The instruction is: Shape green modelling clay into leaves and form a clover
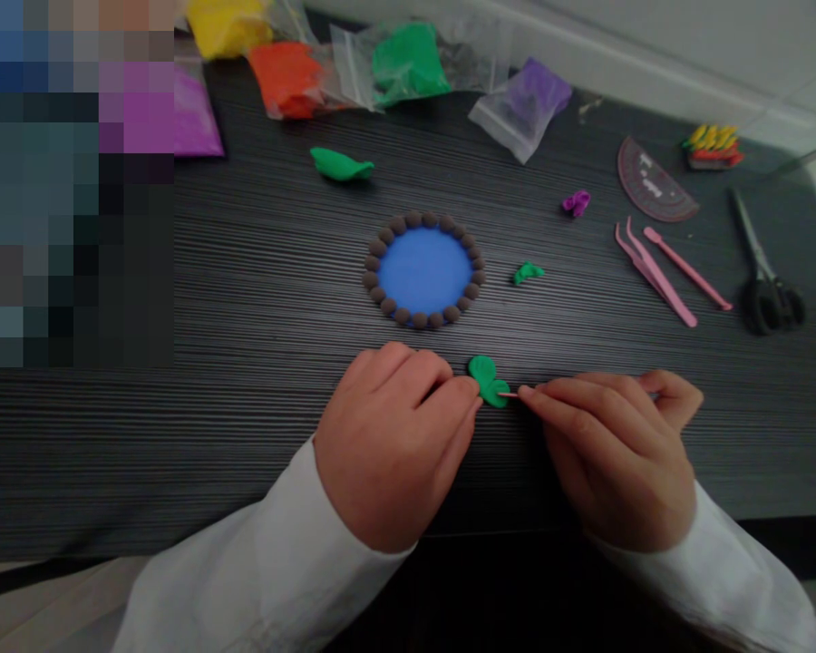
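Note:
Between thumb and fingers my left hand (401, 435) pinches a small green clay leaf shape (482, 369) with rounded lobes. My right hand (618, 444) is closed on a thin pink clay tool (510, 395), whose tip touches the right lobe of the green piece. Most of the tool is hidden in the fingers. Beyond my hands lies a flat blue clay disc (425, 272) edged by a ring of brown clay balls (420, 320). A twisted green clay scrap (529, 272) rests to the right of it.
Bags of yellow (228, 27), orange (289, 80), green (412, 63) and purple clay (540, 89) line the back. A green clay lump (340, 165) and a magenta piece (576, 203) lie nearer. On the right are a protractor (655, 181), pink tweezers (656, 277), a pink stick (686, 268) and scissors (765, 281).

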A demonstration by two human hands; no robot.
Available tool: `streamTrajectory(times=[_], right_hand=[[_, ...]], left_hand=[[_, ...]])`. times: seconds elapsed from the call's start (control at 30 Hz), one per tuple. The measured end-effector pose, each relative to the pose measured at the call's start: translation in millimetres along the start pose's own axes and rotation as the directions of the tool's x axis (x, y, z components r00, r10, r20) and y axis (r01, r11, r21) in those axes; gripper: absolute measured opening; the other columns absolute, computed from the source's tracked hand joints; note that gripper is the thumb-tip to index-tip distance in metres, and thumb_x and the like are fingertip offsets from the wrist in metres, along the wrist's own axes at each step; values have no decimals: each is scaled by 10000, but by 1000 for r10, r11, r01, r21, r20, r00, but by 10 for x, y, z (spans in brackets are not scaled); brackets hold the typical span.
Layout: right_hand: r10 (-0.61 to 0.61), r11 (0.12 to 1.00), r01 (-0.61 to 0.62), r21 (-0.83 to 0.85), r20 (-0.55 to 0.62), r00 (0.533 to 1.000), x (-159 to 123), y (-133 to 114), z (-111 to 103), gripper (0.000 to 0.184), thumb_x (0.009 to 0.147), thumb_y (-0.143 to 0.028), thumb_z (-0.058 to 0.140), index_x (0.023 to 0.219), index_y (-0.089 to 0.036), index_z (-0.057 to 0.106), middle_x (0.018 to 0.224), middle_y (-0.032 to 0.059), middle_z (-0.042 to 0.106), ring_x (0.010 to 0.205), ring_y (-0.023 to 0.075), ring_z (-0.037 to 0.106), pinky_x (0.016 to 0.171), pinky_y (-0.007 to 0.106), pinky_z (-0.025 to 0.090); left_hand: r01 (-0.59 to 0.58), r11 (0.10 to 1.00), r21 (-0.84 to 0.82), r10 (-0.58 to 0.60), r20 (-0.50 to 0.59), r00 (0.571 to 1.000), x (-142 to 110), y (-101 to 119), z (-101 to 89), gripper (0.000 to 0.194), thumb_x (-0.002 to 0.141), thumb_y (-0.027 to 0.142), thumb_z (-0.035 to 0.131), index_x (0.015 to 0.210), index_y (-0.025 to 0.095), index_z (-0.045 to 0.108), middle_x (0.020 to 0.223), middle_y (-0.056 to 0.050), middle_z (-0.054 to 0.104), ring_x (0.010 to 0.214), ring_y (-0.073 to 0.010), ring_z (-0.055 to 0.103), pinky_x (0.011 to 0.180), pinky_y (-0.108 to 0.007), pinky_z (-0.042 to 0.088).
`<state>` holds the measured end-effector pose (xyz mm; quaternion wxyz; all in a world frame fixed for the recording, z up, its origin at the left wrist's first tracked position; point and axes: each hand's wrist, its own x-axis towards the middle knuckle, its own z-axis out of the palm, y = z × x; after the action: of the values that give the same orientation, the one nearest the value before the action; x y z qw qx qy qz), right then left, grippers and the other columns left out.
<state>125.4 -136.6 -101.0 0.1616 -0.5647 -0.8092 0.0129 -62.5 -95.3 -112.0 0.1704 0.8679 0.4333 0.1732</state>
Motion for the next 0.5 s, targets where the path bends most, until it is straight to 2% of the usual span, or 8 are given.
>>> streamTrajectory(times=[0.13,0.27,0.5], right_hand=[[13,1000,-14,4,27,1000,-12,15,-20,238,730,-139,581,934,-257,608,839,-18,667,743,142,587,751,392,253],[41,999,-41,2,-1,999,-34,29,-74,264,714,-113,583,942,-245,601,837,-8,658,729,138,581,744,381,274],[39,999,-39,-20,9,999,-42,-44,-91,225,723,-145,585,922,-248,611,820,-13,663,706,137,586,731,387,268]], left_hand=[[-3,1000,9,3,-3,1000,9,3,5,140,769,259,499,812,205,621,737,-21,581,716,-168,498,664,-332,389],[-18,1000,7,18,-7,1000,3,22,13,142,772,250,495,797,195,623,732,-28,579,718,-164,500,672,-329,385],[-30,999,16,30,0,1000,-14,50,22,150,780,257,483,788,200,621,736,-27,581,728,-173,502,674,-340,391]])
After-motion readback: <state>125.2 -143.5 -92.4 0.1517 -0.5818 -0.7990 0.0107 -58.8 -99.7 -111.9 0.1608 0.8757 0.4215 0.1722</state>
